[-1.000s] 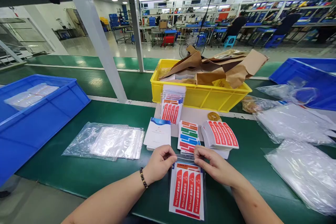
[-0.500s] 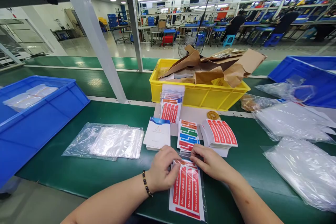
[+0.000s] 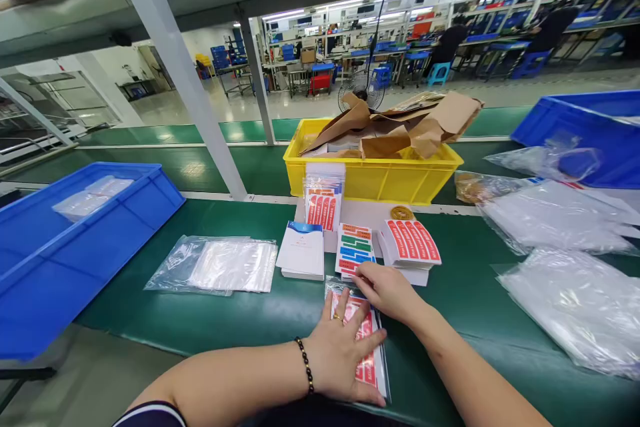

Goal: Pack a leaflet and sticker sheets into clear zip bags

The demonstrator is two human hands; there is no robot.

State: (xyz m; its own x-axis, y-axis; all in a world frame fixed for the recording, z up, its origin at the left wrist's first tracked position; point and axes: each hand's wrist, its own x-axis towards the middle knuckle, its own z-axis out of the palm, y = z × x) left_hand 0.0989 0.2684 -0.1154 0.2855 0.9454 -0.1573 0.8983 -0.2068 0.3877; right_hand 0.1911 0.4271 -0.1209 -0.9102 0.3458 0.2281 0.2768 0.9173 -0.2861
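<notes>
My left hand (image 3: 345, 353) lies flat with fingers spread on a clear plastic bag (image 3: 330, 283) that has red-and-white label sheets (image 3: 367, 370) inside. At the bag's upper end, my right hand (image 3: 387, 290) is closed, its thumb and finger pinched at the edge; the fingertips are partly hidden. Just beyond it lies a stack of multicoloured label sheets (image 3: 355, 247). To the right sits a stack of red label sheets (image 3: 413, 241), and on the left a pile of white booklets (image 3: 301, 247) with a blue top edge. Filled bags (image 3: 323, 203) lean against the yellow bin.
A yellow bin (image 3: 375, 180) holds brown paper (image 3: 395, 127). Blue bins stand left (image 3: 100, 247) and right (image 3: 590, 127). Empty clear bags (image 3: 235, 265) lie left of the booklets. More plastic packs (image 3: 575, 307) cover the right side. Rubber bands (image 3: 401, 213) lie behind the red labels.
My left hand has moved from pinching the bag's upper end to lying flat over its middle. My right hand stays near the upper edge. The view has tilted a little.
</notes>
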